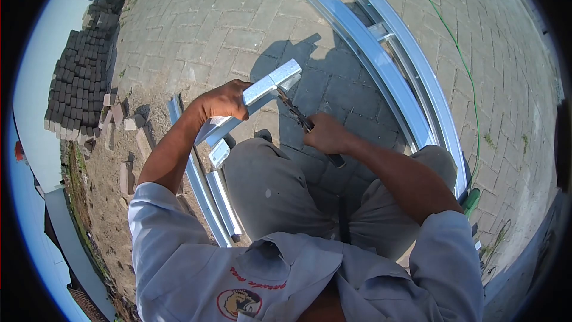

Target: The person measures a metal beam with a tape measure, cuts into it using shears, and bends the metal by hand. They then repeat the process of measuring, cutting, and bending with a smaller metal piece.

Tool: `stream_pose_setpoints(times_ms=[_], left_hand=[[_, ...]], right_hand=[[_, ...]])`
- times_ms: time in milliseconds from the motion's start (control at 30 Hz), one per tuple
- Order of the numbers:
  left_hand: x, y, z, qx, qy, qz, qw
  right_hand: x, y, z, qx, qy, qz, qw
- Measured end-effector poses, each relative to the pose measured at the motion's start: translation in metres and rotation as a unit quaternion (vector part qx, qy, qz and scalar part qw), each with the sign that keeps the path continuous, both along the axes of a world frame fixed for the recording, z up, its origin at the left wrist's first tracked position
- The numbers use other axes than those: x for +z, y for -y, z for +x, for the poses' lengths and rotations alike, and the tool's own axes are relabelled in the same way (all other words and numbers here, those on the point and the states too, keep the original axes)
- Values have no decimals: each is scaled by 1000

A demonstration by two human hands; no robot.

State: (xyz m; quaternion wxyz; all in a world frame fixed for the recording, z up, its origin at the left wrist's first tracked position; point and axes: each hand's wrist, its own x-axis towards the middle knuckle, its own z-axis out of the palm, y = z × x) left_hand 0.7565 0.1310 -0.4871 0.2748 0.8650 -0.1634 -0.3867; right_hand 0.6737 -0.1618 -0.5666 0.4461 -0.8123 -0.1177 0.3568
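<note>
My left hand [226,101] is closed round a short silver metal channel [271,82], which is tilted up to the right above my knees. In my right hand [325,133] are the dark handles of metal snips [292,107]. The jaws of the snips touch the channel at a seam near its upper end. How far the blades reach into the metal cannot be made out. Below my left hand, a small metal piece [219,153] shows beside my knee.
Long metal channels [381,59] curve across the paving on the right, with a green cord [459,48] beyond them. More channels [205,194] lie left of my legs. Loose bricks [127,177] and a brick stack [77,83] are at the left. A green object [471,203] lies at the right.
</note>
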Motion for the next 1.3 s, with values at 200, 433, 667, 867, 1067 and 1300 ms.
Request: stream_pose_setpoints(times_ms=[200,433,667,867,1067,1300], left_hand=[[13,7,-5,28,-3,-13,1000],[8,4,-5,45,12,34,998],[21,-58,3,212,-82,-93,969],[33,-72,-20,324,-188,-230,898],[30,-61,-31,304,-237,-259,886],[22,-58,-34,249,-293,-280,880]], right_hand=[[-2,-3,2,-8,-18,4,1000],[27,12,18,34,-182,-12,983],[31,44,13,24,-8,-99,995],[60,66,35,-79,391,-259,880],[83,75,56,-94,564,-234,786],[109,83,69,-43,619,-221,752]])
